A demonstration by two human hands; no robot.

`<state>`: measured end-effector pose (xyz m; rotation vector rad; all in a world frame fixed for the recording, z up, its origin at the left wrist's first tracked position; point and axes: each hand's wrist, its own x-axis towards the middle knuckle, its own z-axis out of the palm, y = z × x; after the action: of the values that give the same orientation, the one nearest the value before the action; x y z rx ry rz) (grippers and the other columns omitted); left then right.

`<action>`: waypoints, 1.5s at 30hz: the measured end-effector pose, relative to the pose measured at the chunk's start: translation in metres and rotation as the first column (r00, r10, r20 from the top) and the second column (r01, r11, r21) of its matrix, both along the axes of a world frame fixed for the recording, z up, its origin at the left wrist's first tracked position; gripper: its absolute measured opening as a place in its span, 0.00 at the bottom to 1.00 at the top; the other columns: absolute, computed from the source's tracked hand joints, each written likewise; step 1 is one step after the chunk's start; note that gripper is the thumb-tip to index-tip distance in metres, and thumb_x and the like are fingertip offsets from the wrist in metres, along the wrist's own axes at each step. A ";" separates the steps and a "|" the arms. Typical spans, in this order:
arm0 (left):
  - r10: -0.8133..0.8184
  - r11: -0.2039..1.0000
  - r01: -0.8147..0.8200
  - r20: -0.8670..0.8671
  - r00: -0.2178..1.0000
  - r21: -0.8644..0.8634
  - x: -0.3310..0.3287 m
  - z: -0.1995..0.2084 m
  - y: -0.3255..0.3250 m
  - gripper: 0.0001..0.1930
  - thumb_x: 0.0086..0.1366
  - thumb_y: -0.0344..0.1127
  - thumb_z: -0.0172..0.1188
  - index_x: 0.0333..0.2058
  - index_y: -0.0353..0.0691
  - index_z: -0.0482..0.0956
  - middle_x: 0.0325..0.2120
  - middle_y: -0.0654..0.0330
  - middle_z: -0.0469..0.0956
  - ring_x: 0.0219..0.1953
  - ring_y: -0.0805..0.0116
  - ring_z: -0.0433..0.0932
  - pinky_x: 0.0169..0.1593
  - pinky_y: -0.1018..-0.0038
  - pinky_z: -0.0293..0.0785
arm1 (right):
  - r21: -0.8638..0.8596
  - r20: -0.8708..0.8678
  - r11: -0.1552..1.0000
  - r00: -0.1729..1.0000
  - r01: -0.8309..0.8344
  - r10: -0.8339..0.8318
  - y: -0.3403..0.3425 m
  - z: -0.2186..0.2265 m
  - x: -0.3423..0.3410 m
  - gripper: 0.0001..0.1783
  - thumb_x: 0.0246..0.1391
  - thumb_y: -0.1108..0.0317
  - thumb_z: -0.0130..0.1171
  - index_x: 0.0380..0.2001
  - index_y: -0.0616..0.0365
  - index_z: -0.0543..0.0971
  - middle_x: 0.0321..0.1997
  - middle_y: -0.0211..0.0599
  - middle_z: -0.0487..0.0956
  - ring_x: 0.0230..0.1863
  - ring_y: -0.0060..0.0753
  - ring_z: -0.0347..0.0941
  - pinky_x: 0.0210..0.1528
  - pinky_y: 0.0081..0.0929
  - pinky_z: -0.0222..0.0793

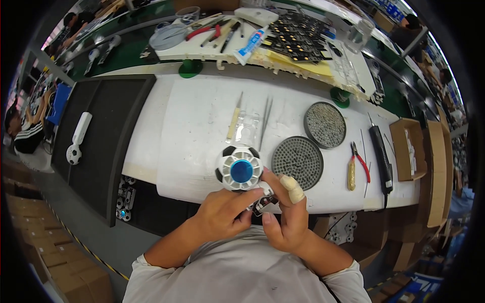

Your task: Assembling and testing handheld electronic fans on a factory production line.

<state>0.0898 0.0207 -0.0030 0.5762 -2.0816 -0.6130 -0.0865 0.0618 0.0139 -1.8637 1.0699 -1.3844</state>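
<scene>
Both my hands hold a soccer-ball-patterned device (224, 162), white and black with a shiny blue disc in its round head. My left hand (220, 213) grips it from the left, fingers closed around the lower part. From the right, my right hand (289, 222) closes on the same part, where a dark circuit board (263, 203) and thin wires show. A finger of that hand is wrapped in pale tape (292, 189). Just beyond the device lie clear plastic pieces (246, 126), a craft knife (234, 121) and tweezers (265, 121).
Two round dishes (297, 186) of small parts stand to the right, then pliers (351, 174), a black electric screwdriver (380, 156) and a cardboard box (419, 175). A black tray (103, 151) at left holds a similar device (80, 136). A raised shelf (202, 53) carries circuit boards (298, 35).
</scene>
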 end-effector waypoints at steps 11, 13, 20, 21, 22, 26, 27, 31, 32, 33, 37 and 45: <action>-0.120 0.988 0.122 0.020 0.993 -0.091 -0.003 -0.043 -0.013 0.42 0.52 0.26 0.64 0.61 0.40 0.47 0.50 0.41 0.67 0.44 0.53 0.77 0.45 0.63 0.75 | 0.198 -0.102 0.976 0.993 0.086 -0.067 0.002 0.015 -0.001 0.44 0.43 0.71 0.68 0.59 0.73 0.55 0.55 0.57 0.72 0.50 0.48 0.75 0.50 0.30 0.71; -0.103 0.995 0.103 -0.063 0.993 0.000 -0.008 -0.040 -0.004 0.42 0.52 0.26 0.64 0.61 0.41 0.47 0.51 0.40 0.66 0.44 0.52 0.76 0.45 0.62 0.75 | 0.152 -0.210 0.978 0.972 0.142 -0.108 0.002 0.018 0.000 0.42 0.41 0.72 0.69 0.56 0.73 0.59 0.53 0.56 0.73 0.47 0.48 0.76 0.49 0.30 0.72; 0.082 0.952 0.070 -0.470 0.879 0.298 -0.050 -0.032 0.012 0.40 0.53 0.24 0.62 0.59 0.46 0.47 0.56 0.36 0.59 0.49 0.53 0.74 0.49 0.62 0.74 | -0.237 -0.261 0.919 0.890 0.316 -0.373 0.018 0.019 0.026 0.29 0.42 0.72 0.66 0.49 0.71 0.68 0.48 0.50 0.76 0.40 0.41 0.78 0.41 0.36 0.75; 0.139 0.909 0.115 -0.550 0.823 0.402 -0.051 -0.031 0.012 0.39 0.53 0.23 0.62 0.59 0.45 0.47 0.55 0.37 0.60 0.48 0.54 0.74 0.49 0.63 0.74 | -0.255 -0.202 0.926 0.921 0.279 -0.333 0.020 0.021 0.026 0.27 0.43 0.73 0.65 0.47 0.70 0.70 0.48 0.49 0.76 0.39 0.40 0.78 0.39 0.37 0.76; 0.211 0.854 0.163 -0.616 0.759 0.494 -0.050 -0.029 0.012 0.39 0.53 0.22 0.61 0.59 0.45 0.47 0.55 0.37 0.61 0.48 0.54 0.75 0.49 0.63 0.74 | -0.254 -0.207 0.926 0.919 0.279 -0.334 0.021 0.024 0.021 0.27 0.43 0.73 0.65 0.47 0.70 0.70 0.48 0.49 0.76 0.39 0.40 0.78 0.39 0.37 0.76; 0.243 0.795 0.204 -0.607 0.756 0.572 -0.042 -0.027 0.006 0.39 0.53 0.21 0.61 0.58 0.43 0.47 0.53 0.39 0.64 0.46 0.56 0.76 0.48 0.64 0.75 | -0.115 -0.354 0.968 0.901 0.225 -0.251 0.022 0.035 -0.049 0.26 0.46 0.72 0.62 0.49 0.70 0.69 0.49 0.52 0.74 0.45 0.47 0.75 0.46 0.42 0.71; 0.222 0.800 0.188 -0.573 0.789 0.570 -0.040 -0.026 0.005 0.39 0.53 0.20 0.61 0.58 0.43 0.47 0.52 0.39 0.65 0.45 0.57 0.76 0.48 0.64 0.75 | -0.147 -0.431 0.897 0.789 0.417 -0.437 0.017 0.034 -0.074 0.27 0.47 0.70 0.61 0.50 0.70 0.68 0.49 0.54 0.73 0.48 0.49 0.74 0.51 0.44 0.68; 0.180 0.626 0.425 -0.651 0.738 0.654 -0.039 -0.020 -0.003 0.39 0.52 0.19 0.60 0.58 0.43 0.48 0.51 0.41 0.67 0.44 0.58 0.77 0.49 0.63 0.75 | -0.378 -0.787 0.638 0.130 0.671 -0.603 0.009 0.003 -0.160 0.34 0.45 0.69 0.63 0.55 0.69 0.63 0.49 0.54 0.71 0.47 0.53 0.69 0.48 0.43 0.65; 0.196 0.641 0.401 -0.644 0.739 0.655 -0.036 -0.018 -0.001 0.39 0.52 0.19 0.60 0.58 0.43 0.48 0.51 0.41 0.67 0.44 0.58 0.77 0.49 0.63 0.75 | -0.375 -0.795 0.661 0.142 0.650 -0.590 0.009 -0.007 -0.161 0.34 0.44 0.70 0.63 0.55 0.69 0.63 0.48 0.53 0.71 0.46 0.53 0.69 0.47 0.41 0.66; 0.172 0.638 0.425 -0.656 0.735 0.643 -0.036 -0.019 -0.002 0.39 0.52 0.19 0.60 0.58 0.43 0.48 0.51 0.41 0.66 0.44 0.58 0.77 0.49 0.64 0.74 | -0.372 -0.809 0.673 0.131 0.640 -0.573 0.013 -0.013 -0.164 0.34 0.44 0.71 0.64 0.55 0.68 0.64 0.47 0.53 0.70 0.44 0.52 0.68 0.46 0.40 0.66; 0.109 0.631 0.483 -0.685 0.720 0.608 -0.036 -0.020 -0.002 0.39 0.52 0.18 0.59 0.59 0.45 0.48 0.51 0.41 0.66 0.46 0.58 0.76 0.51 0.65 0.73 | -0.414 -0.735 0.673 0.211 0.613 -0.645 0.017 -0.017 -0.175 0.34 0.42 0.73 0.64 0.54 0.67 0.66 0.45 0.50 0.71 0.42 0.46 0.68 0.43 0.37 0.67; -0.075 0.704 0.511 -0.664 0.744 0.494 -0.034 -0.027 -0.007 0.39 0.52 0.17 0.60 0.58 0.47 0.49 0.54 0.38 0.63 0.50 0.55 0.74 0.50 0.63 0.73 | 0.468 0.774 0.839 0.587 -0.277 -0.238 0.044 0.026 -0.097 0.37 0.53 0.47 0.55 0.54 0.68 0.64 0.43 0.55 0.73 0.27 0.34 0.73 0.28 0.25 0.72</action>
<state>0.0561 0.0133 -0.0297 0.3162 -1.3009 -1.5566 -0.1838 0.1055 0.0397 -0.6342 0.7931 -1.4611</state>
